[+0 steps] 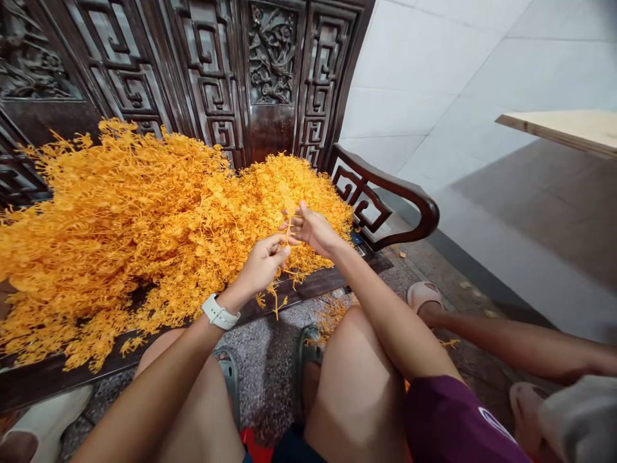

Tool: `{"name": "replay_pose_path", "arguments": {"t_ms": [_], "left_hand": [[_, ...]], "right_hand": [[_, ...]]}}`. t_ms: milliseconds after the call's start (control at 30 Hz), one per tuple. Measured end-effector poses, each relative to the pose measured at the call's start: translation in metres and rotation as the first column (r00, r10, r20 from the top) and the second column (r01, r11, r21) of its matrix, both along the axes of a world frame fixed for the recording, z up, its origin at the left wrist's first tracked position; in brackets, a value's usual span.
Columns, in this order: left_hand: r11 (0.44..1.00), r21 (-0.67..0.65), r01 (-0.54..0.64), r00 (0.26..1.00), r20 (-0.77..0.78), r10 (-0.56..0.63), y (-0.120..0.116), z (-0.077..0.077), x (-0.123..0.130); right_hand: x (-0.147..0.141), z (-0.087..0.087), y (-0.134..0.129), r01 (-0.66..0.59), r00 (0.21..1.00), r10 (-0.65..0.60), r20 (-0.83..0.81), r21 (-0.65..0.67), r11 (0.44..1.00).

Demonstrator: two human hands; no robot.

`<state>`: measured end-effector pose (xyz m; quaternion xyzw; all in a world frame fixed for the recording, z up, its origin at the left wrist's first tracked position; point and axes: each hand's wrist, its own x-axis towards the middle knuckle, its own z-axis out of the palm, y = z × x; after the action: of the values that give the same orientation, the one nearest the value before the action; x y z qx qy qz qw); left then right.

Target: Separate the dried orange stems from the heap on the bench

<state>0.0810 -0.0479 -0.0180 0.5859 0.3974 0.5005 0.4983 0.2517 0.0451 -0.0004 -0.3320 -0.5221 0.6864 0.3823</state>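
A large heap of orange, finely branched dried sprigs [144, 218] lies on a dark carved wooden bench seat [294, 289]. Above the heap's right part, my left hand [263, 263] and my right hand [313, 230] pinch a thin orange sprig [289, 230] between them. A white smartwatch [220, 312] sits on my left wrist. Loose bits of sprig hang over the seat's front edge below my left hand.
Carved dark wood panels [270, 64] rise behind the heap, and a curved wooden armrest [390, 193] stands to the right. My knees and sandals are below. A person's leg [515, 341] with a pink slide sandal [424, 297] reaches in from the right. A plywood board [559, 128] juts out before a white tiled wall [414, 83].
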Motion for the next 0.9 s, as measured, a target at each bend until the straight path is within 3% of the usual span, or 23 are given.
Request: {"name": "replay_pose_path", "arguments": {"t_ms": [100,167,233,367,567,767,900], "left_hand": [[0.995,-0.055,0.082,0.996,-0.041,-0.085,-0.001,0.000,-0.001],[0.996,-0.044,0.079,0.995,-0.061,-0.081,-0.001,0.001,-0.002],[0.999,-0.046,0.013,0.997,-0.073,-0.017,-0.001,0.001,-0.003],[0.986,-0.043,-0.163,0.983,-0.089,0.158,0.004,0.000,-0.003],[0.987,0.002,-0.162,0.978,0.133,0.160,0.010,-0.002,0.001],[0.996,-0.083,-0.042,0.999,-0.008,0.042,-0.001,0.005,-0.001],[0.995,-0.080,0.065,0.998,0.009,-0.065,-0.016,0.011,-0.001]], "right_hand": [[-0.009,0.006,-0.009,0.047,0.998,-0.045,-0.053,0.020,0.999],[-0.011,0.009,-0.011,0.107,0.993,-0.104,-0.048,0.061,0.992],[-0.010,0.011,-0.012,0.109,0.994,-0.107,-0.034,0.088,0.990],[-0.010,0.014,-0.016,-0.011,1.000,0.012,-0.003,0.104,0.994],[-0.014,0.014,-0.023,-0.059,0.998,0.060,-0.023,0.069,0.996],[-0.012,0.007,-0.003,0.188,0.975,-0.182,-0.129,0.032,0.982],[0.017,-0.004,0.030,0.515,0.857,-0.512,-0.059,0.060,0.855]]}}
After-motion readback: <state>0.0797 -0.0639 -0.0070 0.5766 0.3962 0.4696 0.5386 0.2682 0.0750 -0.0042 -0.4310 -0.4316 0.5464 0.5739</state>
